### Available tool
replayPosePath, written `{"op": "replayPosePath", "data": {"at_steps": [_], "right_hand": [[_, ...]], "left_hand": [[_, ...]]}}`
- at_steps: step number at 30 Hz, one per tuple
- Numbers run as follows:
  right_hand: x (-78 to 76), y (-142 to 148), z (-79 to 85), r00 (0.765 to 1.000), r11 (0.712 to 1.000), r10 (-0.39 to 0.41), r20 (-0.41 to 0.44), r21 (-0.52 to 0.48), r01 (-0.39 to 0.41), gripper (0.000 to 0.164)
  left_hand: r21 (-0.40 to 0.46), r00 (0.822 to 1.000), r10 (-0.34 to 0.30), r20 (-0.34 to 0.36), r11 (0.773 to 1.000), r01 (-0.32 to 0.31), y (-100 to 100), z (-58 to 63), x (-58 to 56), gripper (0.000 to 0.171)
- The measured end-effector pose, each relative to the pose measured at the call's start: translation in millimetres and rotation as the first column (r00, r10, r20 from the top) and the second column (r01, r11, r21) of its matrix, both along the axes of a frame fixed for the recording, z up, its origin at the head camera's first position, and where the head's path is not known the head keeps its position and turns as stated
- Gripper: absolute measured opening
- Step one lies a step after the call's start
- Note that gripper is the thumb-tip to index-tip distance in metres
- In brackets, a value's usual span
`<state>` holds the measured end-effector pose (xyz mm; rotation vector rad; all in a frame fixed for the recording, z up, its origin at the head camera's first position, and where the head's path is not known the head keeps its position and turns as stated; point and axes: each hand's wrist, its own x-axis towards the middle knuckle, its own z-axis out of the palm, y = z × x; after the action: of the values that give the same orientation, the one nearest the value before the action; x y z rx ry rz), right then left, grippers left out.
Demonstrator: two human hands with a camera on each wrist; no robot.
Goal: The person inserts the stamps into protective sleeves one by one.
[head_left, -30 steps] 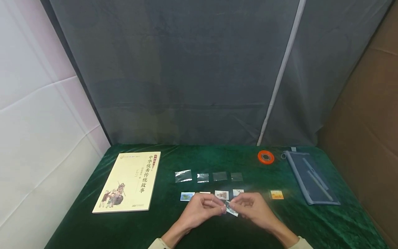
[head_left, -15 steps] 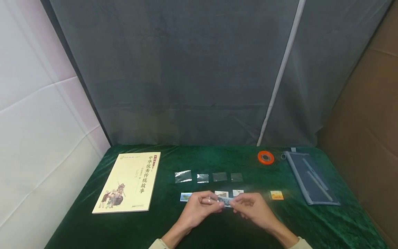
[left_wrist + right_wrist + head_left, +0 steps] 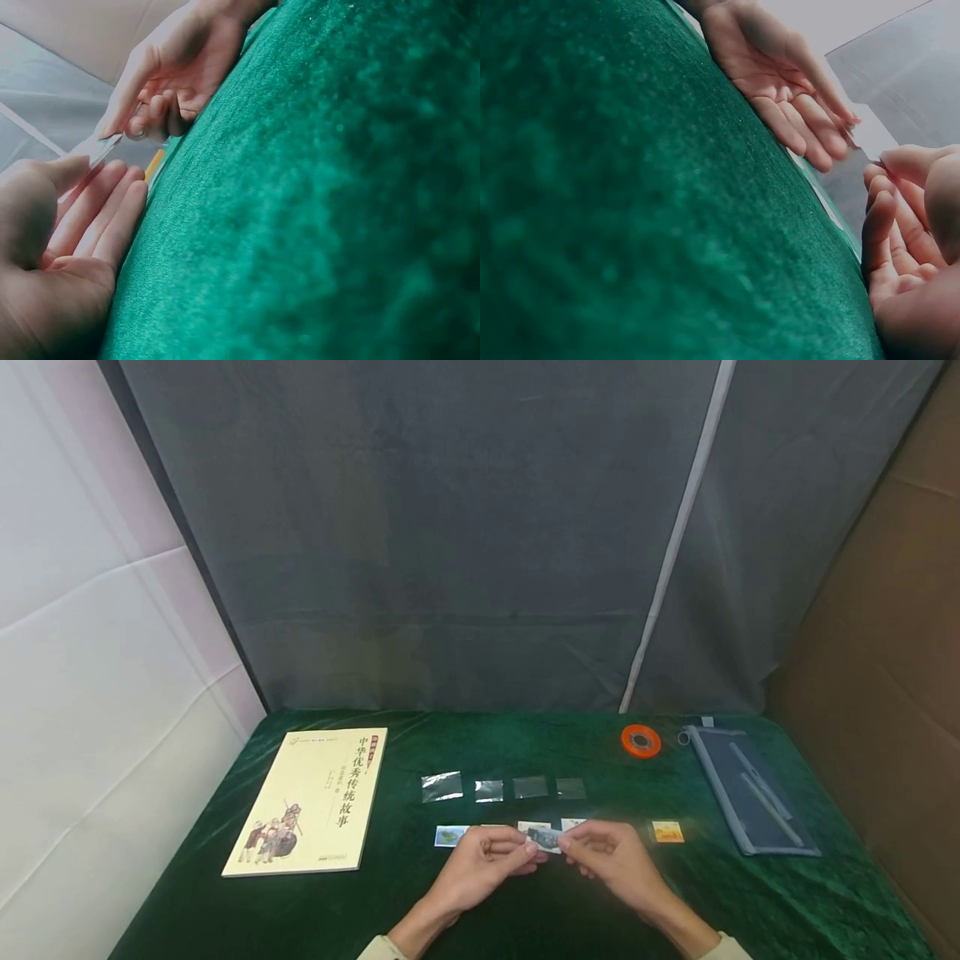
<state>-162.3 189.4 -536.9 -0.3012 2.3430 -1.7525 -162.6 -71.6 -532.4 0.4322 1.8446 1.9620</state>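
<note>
A small grey-blue picture stamp [image 3: 543, 838] is stretched between my two hands above the green cloth. My left hand [image 3: 487, 862] pinches its left end between thumb and fingers. At the opposite end, my right hand [image 3: 611, 856] pinches it the same way. The right wrist view shows the pale back of the stamp [image 3: 874, 141] between both sets of fingertips. Behind the hands lies a row of stamps: a blue one [image 3: 452, 836] at left, two partly covered in the middle, another mostly hidden by my left hand. A yellow-orange stamp [image 3: 667, 832] lies to the right.
Several small clear plastic sleeves [image 3: 489, 791] lie in a row farther back. A cream book [image 3: 307, 802] rests at left. An orange ring-shaped roll [image 3: 641, 741] and a blue zip pouch [image 3: 753, 793] with slim tools inside are at right. Fabric walls enclose the table.
The stamp was tilted between the fingers a second ago; it has turned level, picture side showing, and risen slightly away from me. Both hands keep nearly the same place.
</note>
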Motion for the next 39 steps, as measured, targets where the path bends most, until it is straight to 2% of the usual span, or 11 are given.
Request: {"op": "replayPosePath", "data": {"at_steps": [7, 23, 33, 35, 39], "right_hand": [[1.2, -0.2, 2.6, 0.999, 0.999, 0.029, -0.016, 0.027, -0.029, 0.014], [0.8, 1.3, 0.1, 0.999, 0.998, 0.038, 0.008, 0.055, -0.038, 0.013], [0.6, 1.0, 2.2, 0.999, 0.999, 0.049, -0.006, -0.005, -0.049, 0.016], [0.6, 0.0, 3.1, 0.999, 0.998, 0.05, 0.004, -0.026, -0.05, 0.019], [1.8, -2.6, 3.7, 0.995, 0.995, 0.094, -0.019, -0.024, -0.095, 0.017]], "left_hand": [[-0.02, 0.999, -0.018, -0.04, 1.0, 0.017, -0.6, -0.1, -0.1, 0.021], [-0.03, 0.998, -0.014, -0.055, 0.999, 0.012, 0.1, -0.9, 0.0, 0.021], [-0.076, 0.998, -0.001, -0.063, 0.997, -0.004, 1.1, 4.5, 2.0, 0.021], [-0.102, 0.997, -0.002, -0.082, 0.995, -0.007, 1.5, 6.1, 3.6, 0.019], [-0.183, 0.986, -0.019, -0.165, 0.983, -0.011, 3.9, 8.1, 8.2, 0.015]]}}
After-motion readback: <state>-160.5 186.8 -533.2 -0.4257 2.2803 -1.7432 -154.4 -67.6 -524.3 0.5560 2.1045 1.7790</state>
